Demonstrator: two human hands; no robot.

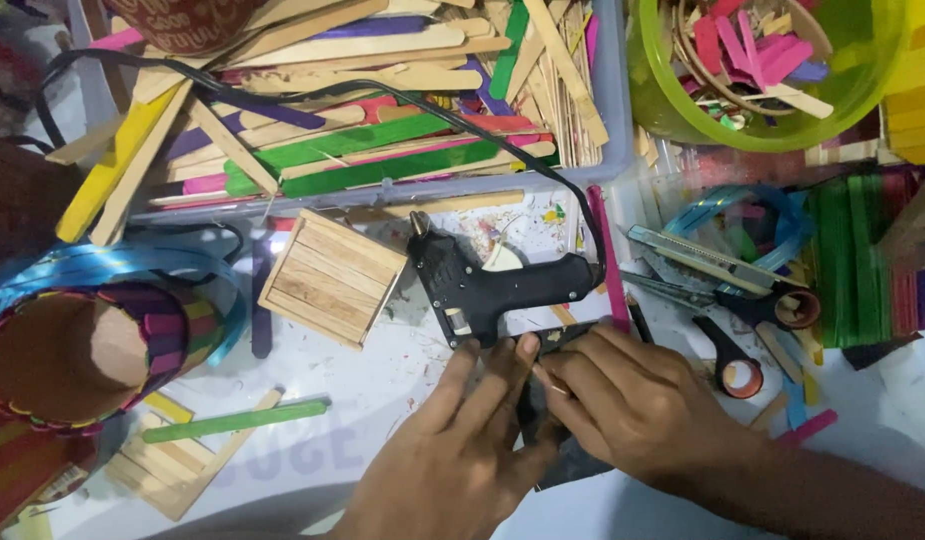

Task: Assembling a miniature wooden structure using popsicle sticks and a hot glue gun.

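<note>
Both hands come in from the lower edge and meet on a dark flat piece (542,415) that lies on the white table (382,380). The left hand (462,450) lies palm down, its fingers (492,375) stretched forward and pressed flat on the left part of this piece. It is open and grips nothing. The right hand (632,400) reaches in from the right at an angle, the forearm running down to the lower right corner. Its fingers are bent and lie over the right part of the piece, the fingertips next to those of the left hand. If it pinches something small there, I cannot tell.

Just beyond the fingertips of both hands lies a black glue gun (492,280) on its side, the nozzle pointing away and to the left. Left of the gun is a small square panel of wooden sticks (330,275). To the right of the right hand lie scissors (732,320) with dark handles. Further beyond the hands stands a tray of coloured craft sticks (362,100). Far to the left of the left hand is a round holder wrapped in coloured sticks (82,350).
</note>
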